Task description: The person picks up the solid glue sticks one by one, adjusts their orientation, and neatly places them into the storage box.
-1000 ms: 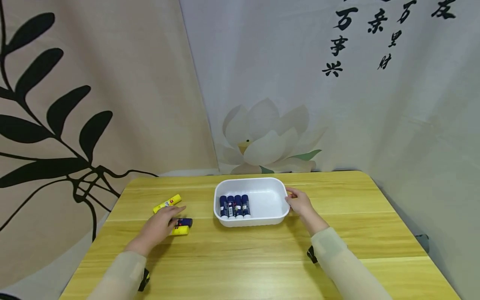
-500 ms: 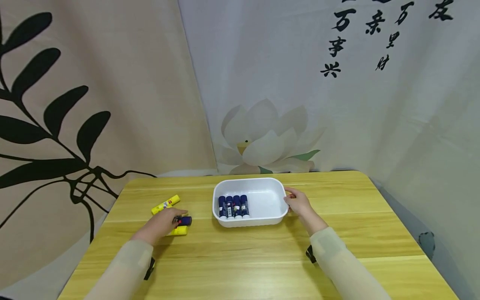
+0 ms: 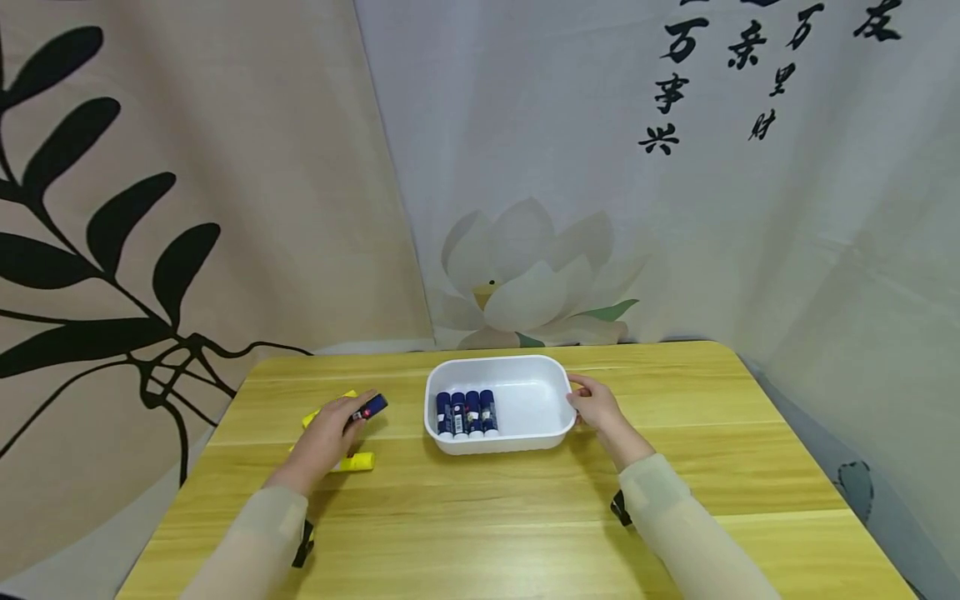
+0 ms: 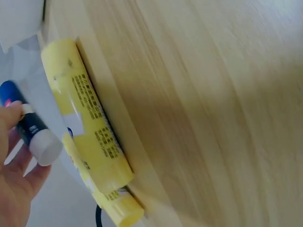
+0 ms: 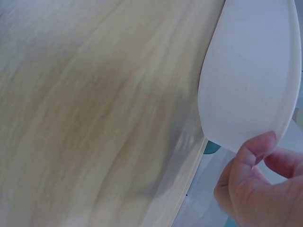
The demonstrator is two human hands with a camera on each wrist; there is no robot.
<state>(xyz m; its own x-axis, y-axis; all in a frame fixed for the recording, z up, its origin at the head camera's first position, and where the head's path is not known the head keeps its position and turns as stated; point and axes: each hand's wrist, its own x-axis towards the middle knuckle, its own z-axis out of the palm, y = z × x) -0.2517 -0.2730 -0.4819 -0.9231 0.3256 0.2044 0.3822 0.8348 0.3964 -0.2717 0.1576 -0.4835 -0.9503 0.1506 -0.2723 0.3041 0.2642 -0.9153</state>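
Observation:
My left hand (image 3: 327, 435) grips a dark blue glue stick (image 3: 371, 407), raised over the left part of the table. In the left wrist view the white end of this glue stick (image 4: 40, 139) points away from the fingers. Two yellow glue sticks (image 4: 90, 113) lie below it, close together; in the head view the hand partly covers them, and one yellow glue stick (image 3: 357, 462) sticks out beside the palm. My right hand (image 3: 597, 404) pinches the right end of a white plastic tray (image 3: 536, 400), thumb and fingers at its rim. Several dark blue glue sticks (image 3: 467, 414) stand in a row in the tray's left half.
The wooden table (image 3: 480, 525) carries everything. Behind it hangs a fabric backdrop (image 3: 300, 167) with printed leaves, a lotus and black characters, close to the table's back edge. A black strap piece (image 3: 621, 508) shows at the right wrist.
My left hand has taken the dark blue glue stick from between the yellow ones and lifted it up and away from the table. The right hand stays at the tray.

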